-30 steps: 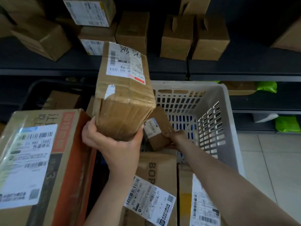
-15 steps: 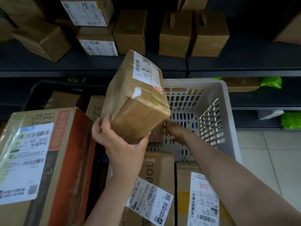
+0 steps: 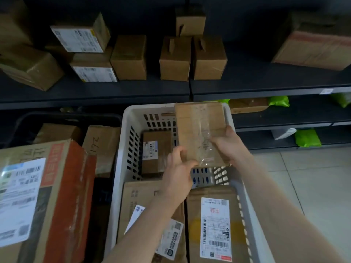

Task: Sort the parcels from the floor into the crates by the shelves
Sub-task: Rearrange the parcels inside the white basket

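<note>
Both hands are clamped on one taped cardboard parcel [image 3: 201,133], held over the far right part of the white crate [image 3: 121,158]. The left hand [image 3: 178,166] grips its near-left corner and the right hand [image 3: 228,145] has the near-right edge, so they sit close together on the same box. The parcel is still up in the air, plain side up, not touching anything in the crate as far as I can tell.

Looks to me like the placing step: it's lined up over the open patch of crate floor at the back. The next move would be to lower it into that gap beside the small labelled box [image 3: 155,150] and then let go. It may need tilting to fit flat.

Count inside the white crate: three parcels already in, the small one at the back and two big labelled ones [image 3: 214,224] at the near end. A dark crate [image 3: 24,118] to the left has at least three boxes showing, though I can't see all of it. The shelf [image 3: 95,92] above holds roughly ten more brown boxes.
</note>
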